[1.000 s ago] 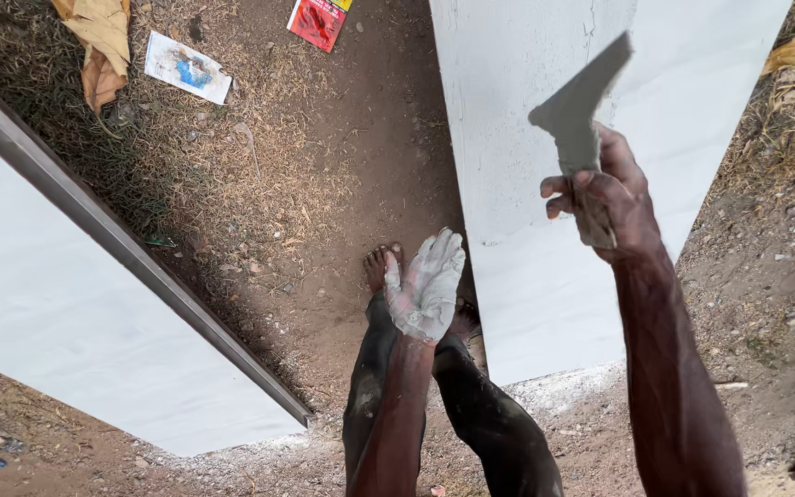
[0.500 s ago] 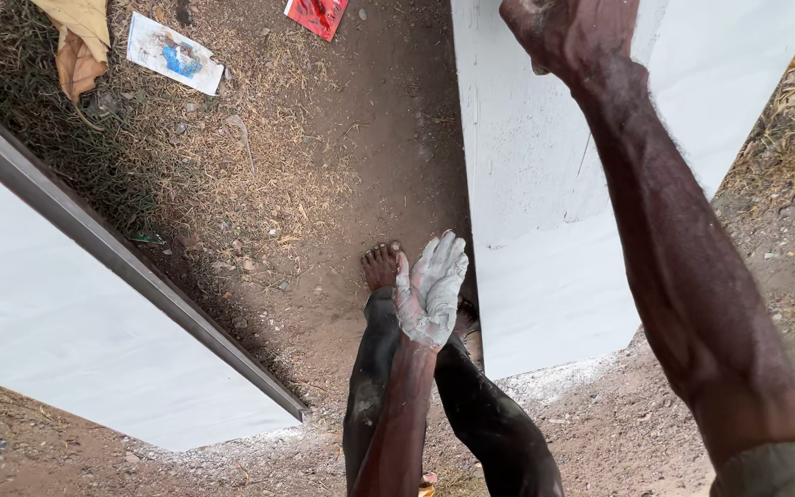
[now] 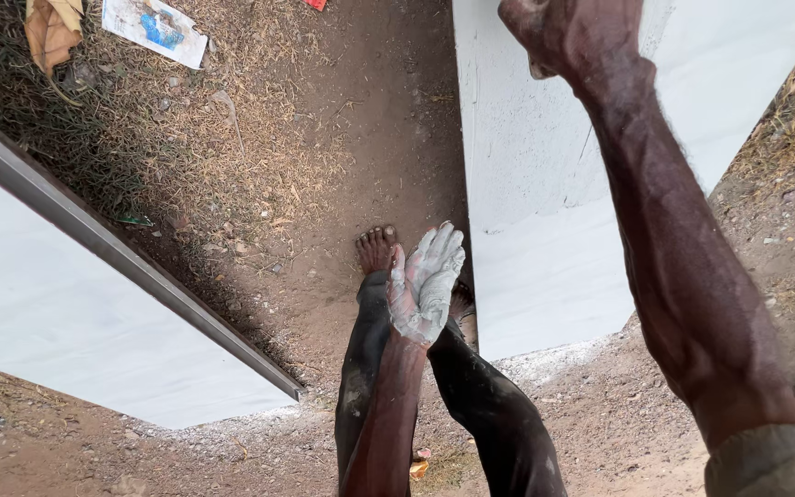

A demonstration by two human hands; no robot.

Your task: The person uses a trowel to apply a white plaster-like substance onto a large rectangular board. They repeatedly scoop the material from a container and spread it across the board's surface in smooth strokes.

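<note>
— Two big white-painted flat boards: one (image 3: 545, 212) upright ahead, another metal-edged one (image 3: 75, 313) at the left.

— The hands?

— Right hand (image 3: 568, 32) fisted high against the front board; I can't tell what it grips. Left hand (image 3: 425, 281), paint-smeared, fingers together, empty, above a bare foot (image 3: 376, 248).

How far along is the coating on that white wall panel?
Done: the white panel looks coated from its middle down to the ground. In hand: the right hand is raised at the panel's top, any tool unseen; the left hand, smeared white, hangs open and empty. Left: the streaked upper patch.
</note>
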